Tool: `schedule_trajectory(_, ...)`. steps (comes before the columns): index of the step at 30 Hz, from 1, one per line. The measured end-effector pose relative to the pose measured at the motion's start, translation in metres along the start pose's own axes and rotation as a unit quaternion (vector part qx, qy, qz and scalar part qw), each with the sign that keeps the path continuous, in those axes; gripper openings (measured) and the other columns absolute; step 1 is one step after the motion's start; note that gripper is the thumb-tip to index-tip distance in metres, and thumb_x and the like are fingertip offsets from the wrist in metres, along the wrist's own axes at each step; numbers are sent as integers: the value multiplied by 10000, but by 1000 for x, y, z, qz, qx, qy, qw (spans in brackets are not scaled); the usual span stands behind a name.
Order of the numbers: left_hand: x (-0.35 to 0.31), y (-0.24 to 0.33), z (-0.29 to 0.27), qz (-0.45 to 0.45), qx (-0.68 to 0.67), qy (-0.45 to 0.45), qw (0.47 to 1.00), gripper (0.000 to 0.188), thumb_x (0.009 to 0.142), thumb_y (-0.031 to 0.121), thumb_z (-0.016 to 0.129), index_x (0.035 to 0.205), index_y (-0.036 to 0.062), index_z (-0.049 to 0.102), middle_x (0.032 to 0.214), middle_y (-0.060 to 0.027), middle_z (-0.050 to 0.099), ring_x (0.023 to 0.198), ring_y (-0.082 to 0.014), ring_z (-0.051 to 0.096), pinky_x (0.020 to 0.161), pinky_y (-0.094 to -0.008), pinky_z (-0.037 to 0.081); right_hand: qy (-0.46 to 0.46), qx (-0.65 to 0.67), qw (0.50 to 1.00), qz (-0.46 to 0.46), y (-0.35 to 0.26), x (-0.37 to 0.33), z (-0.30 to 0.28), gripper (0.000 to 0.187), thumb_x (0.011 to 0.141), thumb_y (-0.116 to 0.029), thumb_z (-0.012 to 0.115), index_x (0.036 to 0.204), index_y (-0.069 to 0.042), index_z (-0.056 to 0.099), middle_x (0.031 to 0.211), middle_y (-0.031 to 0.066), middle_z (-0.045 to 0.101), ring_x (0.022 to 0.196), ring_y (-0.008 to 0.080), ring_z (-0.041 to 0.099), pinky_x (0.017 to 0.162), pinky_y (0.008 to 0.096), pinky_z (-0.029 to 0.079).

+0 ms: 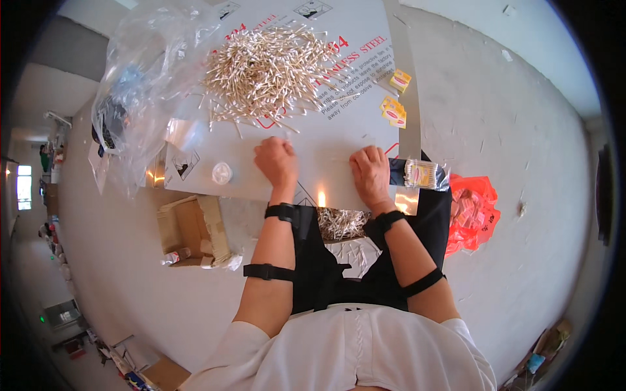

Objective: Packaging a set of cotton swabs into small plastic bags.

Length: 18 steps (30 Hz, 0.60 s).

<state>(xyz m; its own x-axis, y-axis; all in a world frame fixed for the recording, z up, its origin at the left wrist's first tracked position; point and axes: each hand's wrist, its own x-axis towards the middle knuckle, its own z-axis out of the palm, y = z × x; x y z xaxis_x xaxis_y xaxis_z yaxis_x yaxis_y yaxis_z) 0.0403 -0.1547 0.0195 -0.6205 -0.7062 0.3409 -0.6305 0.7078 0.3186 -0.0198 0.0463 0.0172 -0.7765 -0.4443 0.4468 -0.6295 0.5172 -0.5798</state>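
Note:
My left hand (275, 161) is closed in a fist above the grey sheet-covered table (235, 146). To its right, my right hand (370, 174) is closed too, its fingers curled in. Whatever either hand may hold is hidden. A heap of cotton swabs (267, 72) lies beyond both hands. Beside my right hand is a clear packet of cotton swabs (424, 174) at the table's edge. A small round clear container (222, 173) stands left of my left hand. Between my wrists, a flame-like bright light (321, 199) shows at the near edge.
Crumpled clear plastic (140, 98) covers the table's left side. Small yellow cards (394, 112) and a yellow box (400, 81) lie at right. Below are an open cardboard box (186, 228), a container of swabs (342, 223) by my lap, and a red plastic bag (473, 212) of packets.

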Motion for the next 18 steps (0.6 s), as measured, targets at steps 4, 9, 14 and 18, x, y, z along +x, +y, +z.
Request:
schedule_trajectory(4,-27,42,9,165,-65,-14,984,136,763,99,667,847,80,562,890,-95,575,892,-329,531,750,-485,411,-43,15,999,-14,-6,-9,-7,155,773,-116,667,909,-82,601,956,80,552,906,307,529,792,432,425)
schedule_trajectory(9,-16,42,6,226,-271,-56,934,246,750,46,648,984,89,588,996,-102,587,997,-341,517,856,-471,409,-53,7,997,50,-12,-5,-9,539,759,-174,707,1261,-85,535,1209,115,529,1097,318,505,920,422,401)
schedule_trajectory(14,58,6,-2,187,-83,14,979,355,704,58,731,1035,144,637,1083,-60,555,1107,-306,482,879,-479,397,-67,-9,997,48,-11,-4,-12,567,746,-184,711,1271,-69,529,1198,113,538,1087,316,510,918,427,402)
schedule_trajectory(18,79,-4,5,230,-76,-42,969,147,703,89,737,794,155,641,952,-11,548,1027,-274,489,859,-449,389,-77,0,996,41,-14,-2,-10,546,745,-180,704,1253,-69,537,1192,105,542,1079,314,511,907,428,403)
